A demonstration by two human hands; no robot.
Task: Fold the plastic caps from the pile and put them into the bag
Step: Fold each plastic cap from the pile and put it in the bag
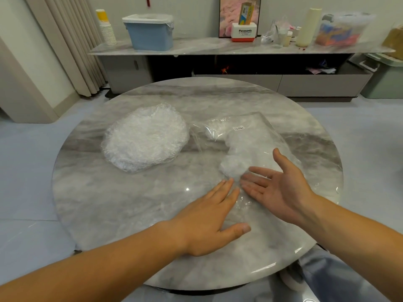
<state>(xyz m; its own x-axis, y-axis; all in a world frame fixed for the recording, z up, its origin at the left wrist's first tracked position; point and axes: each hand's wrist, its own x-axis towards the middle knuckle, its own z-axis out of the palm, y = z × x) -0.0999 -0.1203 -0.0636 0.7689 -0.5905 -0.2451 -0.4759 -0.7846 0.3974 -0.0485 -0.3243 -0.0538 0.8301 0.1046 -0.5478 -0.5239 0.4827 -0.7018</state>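
Observation:
A pile of crinkled clear plastic caps point(145, 137) lies on the left half of the round marble table point(122, 199). A clear plastic bag point(246, 136) with a small barcode label lies on the right half, with folded caps point(242, 158) bunched inside it. My left hand point(209, 221) lies flat, palm down, fingers straight, on the near end of the bag. My right hand point(281, 184) is held palm up and open beside it, its fingertips at the white bunch of caps. Neither hand grips anything.
Behind the table runs a long marble sideboard point(196, 49) with a blue bin point(150, 32), stacked paper cups point(106, 29), a white box, a cream roll and a clear storage tub. Curtains hang at the far left. Grey floor surrounds the table.

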